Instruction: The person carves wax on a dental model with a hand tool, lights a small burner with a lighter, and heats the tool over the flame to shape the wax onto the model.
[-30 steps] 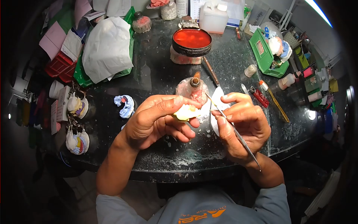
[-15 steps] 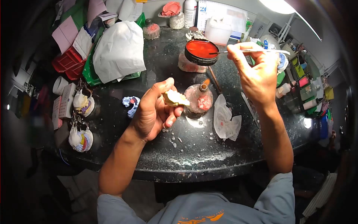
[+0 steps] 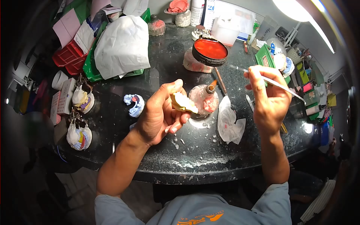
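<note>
In my left hand (image 3: 157, 112) a pale yellow dental cast (image 3: 182, 102) is held between thumb and fingers, its toothed edge toward the right. My right hand (image 3: 270, 100) pinches a slim metal wax carver (image 3: 285, 88); its working tip points left and is blurred. A round black pan of melted red wax (image 3: 210, 49) sits on a whitish, pink-stained block (image 3: 195, 63) beyond my hands. Just right of the cast stands an alcohol burner (image 3: 204, 101) with a small orange flame.
A crumpled clear plastic bag (image 3: 229, 125) lies right of the burner. A blue dental cast (image 3: 135, 105) and articulated models (image 3: 79, 135) stand at left. White paper covers a green tray (image 3: 95, 71). A slender tool (image 3: 220, 81) lies behind the burner. A lamp (image 3: 294, 9) hangs upper right.
My right hand has moved right and down, drawing the wax carver's tip out of the red wax. My left hand still holds the cast, now tilted slightly. The view has shifted a little.
</note>
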`<state>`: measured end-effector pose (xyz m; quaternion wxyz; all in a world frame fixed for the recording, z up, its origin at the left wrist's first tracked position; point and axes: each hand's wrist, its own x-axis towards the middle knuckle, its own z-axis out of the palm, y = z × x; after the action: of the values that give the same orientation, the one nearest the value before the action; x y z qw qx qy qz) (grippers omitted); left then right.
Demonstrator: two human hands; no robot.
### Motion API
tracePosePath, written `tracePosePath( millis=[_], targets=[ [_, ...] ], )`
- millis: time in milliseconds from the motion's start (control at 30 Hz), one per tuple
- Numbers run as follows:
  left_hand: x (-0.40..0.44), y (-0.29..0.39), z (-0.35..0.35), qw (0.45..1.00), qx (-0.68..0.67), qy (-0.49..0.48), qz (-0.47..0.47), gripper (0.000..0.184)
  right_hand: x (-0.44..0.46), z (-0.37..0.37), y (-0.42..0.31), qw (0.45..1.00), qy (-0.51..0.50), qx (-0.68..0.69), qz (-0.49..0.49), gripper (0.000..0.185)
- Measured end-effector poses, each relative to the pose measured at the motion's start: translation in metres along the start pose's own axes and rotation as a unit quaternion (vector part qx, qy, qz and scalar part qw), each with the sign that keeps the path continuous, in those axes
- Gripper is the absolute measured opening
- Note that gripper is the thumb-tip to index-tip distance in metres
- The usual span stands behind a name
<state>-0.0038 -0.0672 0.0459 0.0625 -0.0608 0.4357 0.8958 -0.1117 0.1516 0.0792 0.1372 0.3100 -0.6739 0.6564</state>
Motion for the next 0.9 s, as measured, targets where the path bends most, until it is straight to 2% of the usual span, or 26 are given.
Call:
tracePosePath(
  millis=[133, 233, 367, 600, 900],
  targets=[
    [0.0, -0.003, 0.002, 1.0, 0.002, 0.006, -0.006, 0.046, -0.036, 0.007, -0.001, 0.995, 0.003, 0.081, 0.058, 0.009],
    [-0.001, -0.004, 0.001, 0.999, 0.01, -0.024, -0.024, 0.046, -0.056, 0.013, -0.001, 0.979, 0.015, 0.163, 0.117, 0.008],
    [-0.004, -0.009, 0.006, 0.999, -0.009, -0.025, -0.039, 0.046, -0.068, 0.02, -0.014, 0.962, -0.016, 0.249, 0.113, 0.01],
    [-0.004, -0.012, 0.007, 0.998, 0.008, -0.025, -0.054, 0.046, -0.081, 0.024, -0.014, 0.947, -0.034, 0.296, 0.118, 0.013],
    [-0.004, -0.014, 0.004, 0.997, 0.022, -0.04, -0.057, 0.045, -0.082, 0.025, -0.016, 0.946, -0.041, 0.291, 0.138, 0.013]
  ],
)
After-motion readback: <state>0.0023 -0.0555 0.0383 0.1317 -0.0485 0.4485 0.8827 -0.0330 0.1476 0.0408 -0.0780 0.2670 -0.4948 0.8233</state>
